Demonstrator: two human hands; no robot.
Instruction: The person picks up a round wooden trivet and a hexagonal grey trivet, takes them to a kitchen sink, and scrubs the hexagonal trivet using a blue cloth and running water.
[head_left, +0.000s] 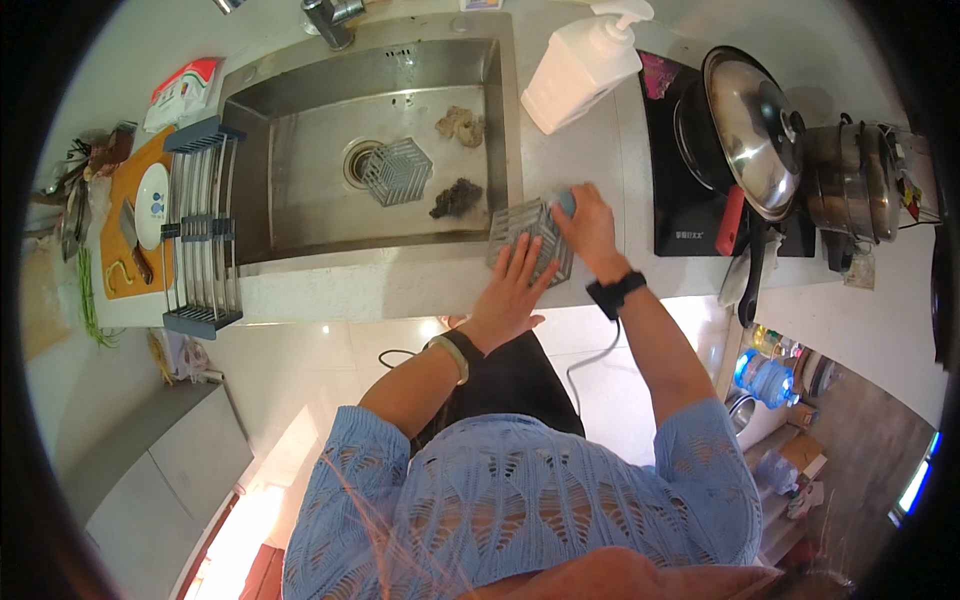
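Note:
On the counter to the right of the sink lies a grey hexagonal slatted mat (517, 219), likely a trivet. My left hand (517, 281) rests flat over its near part, fingers spread. At its upper right corner, my right hand (592, 229) grips a small blue-grey pad (565, 201), perhaps a sponge, against the slats. A similar grey hexagonal mat (399, 172) lies in the stainless steel sink (300, 217), partly over the drain. Beside it in the basin are a dark scouring pad (456, 198) and a tan crumpled cloth or scrubber (461, 126).
A white pump bottle (577, 75) stands behind my hands. Rightward, a lidded wok (754, 135) with a red handle sits on a black cooktop (679, 232). An extendable drying rack (201, 232) crosses the sink's left end, beside a cutting board (116, 225) with a knife (135, 240).

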